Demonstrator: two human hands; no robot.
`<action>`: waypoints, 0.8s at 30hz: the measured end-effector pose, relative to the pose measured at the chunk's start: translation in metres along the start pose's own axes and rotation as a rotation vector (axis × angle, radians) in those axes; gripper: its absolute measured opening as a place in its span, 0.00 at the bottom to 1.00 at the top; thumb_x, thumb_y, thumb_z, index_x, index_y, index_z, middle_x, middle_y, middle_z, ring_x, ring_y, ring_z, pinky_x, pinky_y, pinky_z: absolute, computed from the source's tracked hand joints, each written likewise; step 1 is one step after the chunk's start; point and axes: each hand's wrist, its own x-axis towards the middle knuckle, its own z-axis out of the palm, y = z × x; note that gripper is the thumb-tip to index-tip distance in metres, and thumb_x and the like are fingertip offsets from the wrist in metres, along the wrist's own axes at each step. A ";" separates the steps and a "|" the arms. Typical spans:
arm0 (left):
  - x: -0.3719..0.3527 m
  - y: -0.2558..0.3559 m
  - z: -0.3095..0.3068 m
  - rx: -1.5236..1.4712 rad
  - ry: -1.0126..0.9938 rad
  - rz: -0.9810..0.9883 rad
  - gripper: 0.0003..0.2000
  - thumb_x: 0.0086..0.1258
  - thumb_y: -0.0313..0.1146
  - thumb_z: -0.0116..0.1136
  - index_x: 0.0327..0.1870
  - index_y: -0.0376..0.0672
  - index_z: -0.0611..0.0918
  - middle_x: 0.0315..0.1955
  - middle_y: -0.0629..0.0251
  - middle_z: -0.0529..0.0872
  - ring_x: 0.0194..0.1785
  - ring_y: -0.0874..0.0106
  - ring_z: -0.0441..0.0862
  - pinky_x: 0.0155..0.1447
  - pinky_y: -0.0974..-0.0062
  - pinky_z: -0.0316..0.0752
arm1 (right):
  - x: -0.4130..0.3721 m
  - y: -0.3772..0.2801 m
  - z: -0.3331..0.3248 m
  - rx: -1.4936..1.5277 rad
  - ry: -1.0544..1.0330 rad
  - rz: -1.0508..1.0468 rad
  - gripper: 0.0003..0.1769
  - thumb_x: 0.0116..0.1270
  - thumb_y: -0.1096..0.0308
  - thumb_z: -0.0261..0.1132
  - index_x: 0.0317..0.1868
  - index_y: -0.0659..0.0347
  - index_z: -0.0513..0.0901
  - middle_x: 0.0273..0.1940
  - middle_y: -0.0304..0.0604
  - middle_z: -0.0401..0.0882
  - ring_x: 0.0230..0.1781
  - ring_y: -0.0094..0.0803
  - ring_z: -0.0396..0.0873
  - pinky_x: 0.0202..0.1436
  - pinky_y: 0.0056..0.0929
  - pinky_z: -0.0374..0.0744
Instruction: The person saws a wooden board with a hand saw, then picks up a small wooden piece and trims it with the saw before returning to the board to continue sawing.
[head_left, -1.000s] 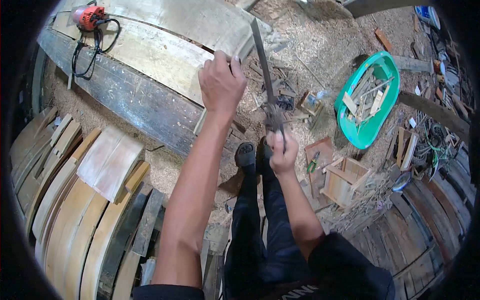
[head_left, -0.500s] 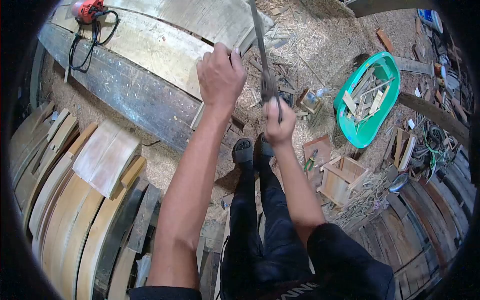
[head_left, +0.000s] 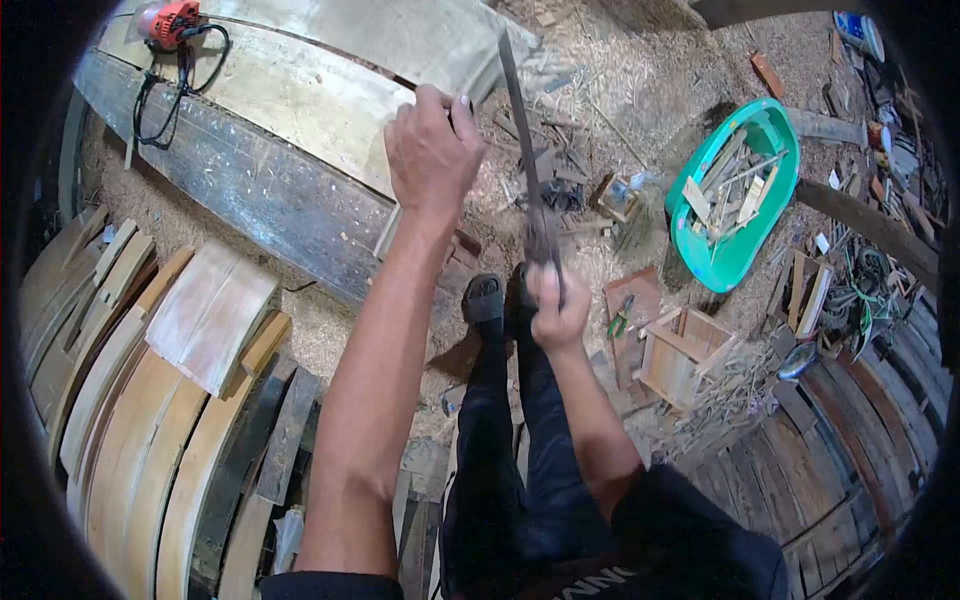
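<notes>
My right hand (head_left: 560,312) is closed round the handle of a handsaw (head_left: 522,120). The long dark blade is seen nearly edge-on and points away from me; its handle end is blurred. It runs close beside the end of a pale wooden plank (head_left: 290,85). My left hand (head_left: 432,150) lies at that plank's end, fingers curled over and thumb raised. What its fingertips grip is partly hidden, but the hand bears on the plank. A dark, paint-spotted board (head_left: 230,180) lies along the plank's near side.
A red power tool (head_left: 172,22) with a black cord sits on the planks. To the right are a green tub (head_left: 722,270) of wood scraps, a small wooden box (head_left: 685,365) and pliers (head_left: 621,315). Stacked boards (head_left: 130,450) stand at left. Shavings cover the floor.
My right hand has drawn the handsaw back toward my body. My left hand has shifted only slightly up and to the left in the view.
</notes>
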 end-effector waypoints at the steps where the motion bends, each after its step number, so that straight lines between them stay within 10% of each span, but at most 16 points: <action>1: 0.004 0.000 0.000 0.021 -0.017 -0.029 0.11 0.74 0.39 0.55 0.38 0.39 0.76 0.29 0.51 0.83 0.37 0.51 0.80 0.47 0.54 0.70 | -0.001 0.001 -0.001 0.014 -0.005 -0.015 0.19 0.76 0.60 0.57 0.27 0.62 0.75 0.18 0.33 0.68 0.20 0.22 0.66 0.25 0.27 0.66; 24: 0.001 0.012 0.000 0.005 -0.022 -0.083 0.15 0.72 0.45 0.58 0.40 0.41 0.77 0.27 0.51 0.88 0.33 0.48 0.84 0.45 0.52 0.73 | 0.043 -0.006 -0.026 -0.102 -0.169 -0.073 0.19 0.72 0.54 0.63 0.31 0.63 0.76 0.26 0.31 0.71 0.26 0.18 0.66 0.30 0.22 0.65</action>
